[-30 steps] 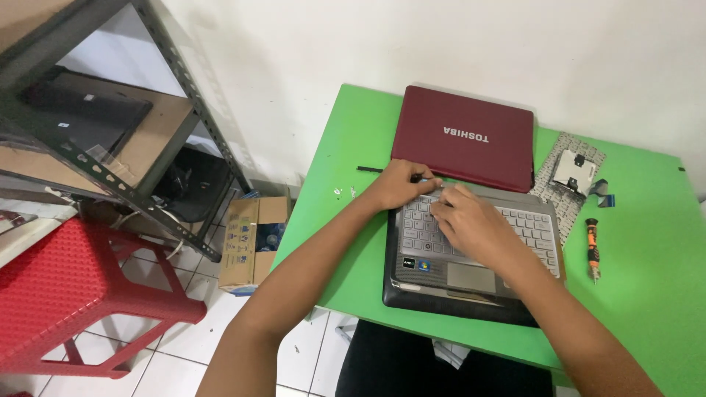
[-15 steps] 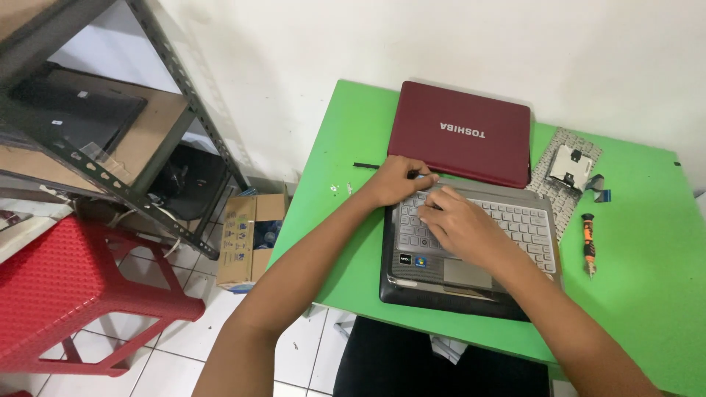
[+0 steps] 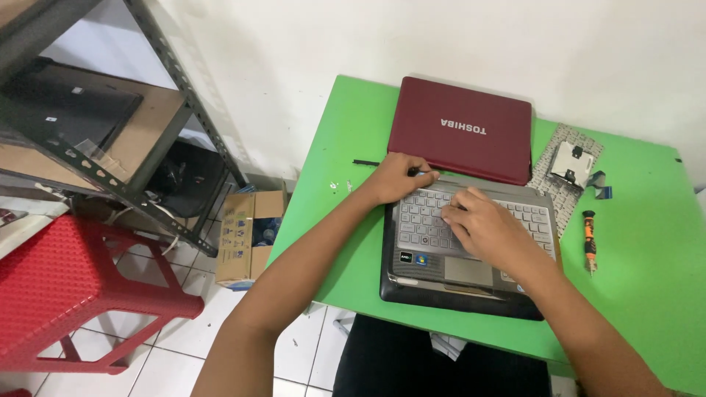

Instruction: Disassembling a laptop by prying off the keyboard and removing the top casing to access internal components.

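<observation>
1. Laptop base (image 3: 430, 283) sits at the near edge of the green table (image 3: 647, 279), silver keyboard (image 3: 423, 220) facing up, dark red lid (image 3: 460, 136) folded flat behind it.
2. My left hand (image 3: 397, 179) is at the keyboard's top-left corner, fingers curled around a thin black tool (image 3: 365, 162) that pokes out to the left.
3. My right hand (image 3: 489, 228) lies flat on the keys, fingers spread loose, gripping nothing.
4. Right of the laptop: a detached keyboard panel (image 3: 570, 165) with a small metal part on it, and an orange screwdriver (image 3: 589, 239).
5. Off the table, on the floor to the left: cardboard box (image 3: 246, 235), red plastic stool (image 3: 66, 287), metal shelf rack (image 3: 110, 125).
</observation>
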